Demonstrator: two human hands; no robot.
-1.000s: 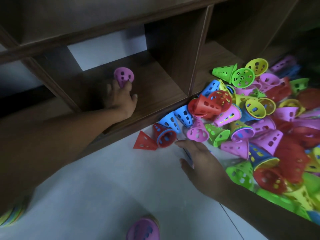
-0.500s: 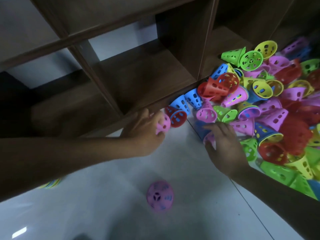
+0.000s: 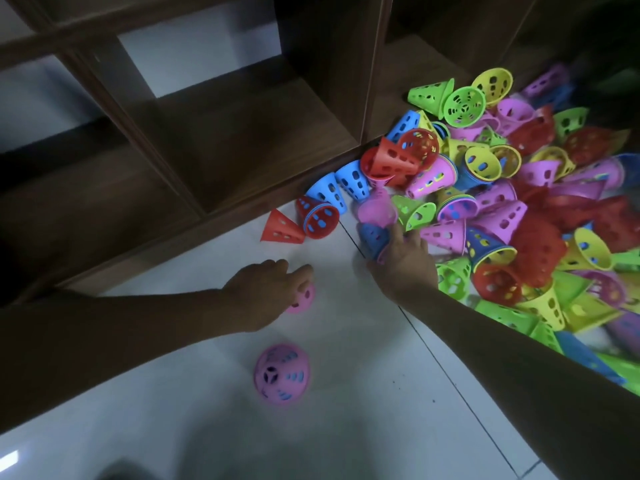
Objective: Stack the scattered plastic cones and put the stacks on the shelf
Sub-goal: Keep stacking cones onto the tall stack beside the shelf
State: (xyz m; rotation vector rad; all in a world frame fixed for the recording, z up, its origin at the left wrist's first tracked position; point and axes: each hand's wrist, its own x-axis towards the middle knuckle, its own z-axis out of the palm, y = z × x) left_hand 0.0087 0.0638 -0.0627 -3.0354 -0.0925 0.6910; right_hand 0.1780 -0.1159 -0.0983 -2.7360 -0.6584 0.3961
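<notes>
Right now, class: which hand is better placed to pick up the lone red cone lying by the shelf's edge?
Left. The left hand is nearer the red cone, though it holds a pink cone; the right hand grips cones at the pile.

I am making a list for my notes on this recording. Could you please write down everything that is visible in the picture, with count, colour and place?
cone pile: many, too many to count; pink, red, yellow, green, blue; on the floor at right, against the shelf foot
lone red cone: one, red, lying on its side on the floor left of the pile
pink cone on the floor: one, pink, standing wide end down near the bottom centre
small pink cone: one, pink, under the left hand
blue cone: one, blue, at the right hand
shelf: one, dark brown wood, open compartments, top left
floor: white tiles
left hand: fingers curled on the small pink cone
right hand: grips the blue cone at the pile's edge
</notes>
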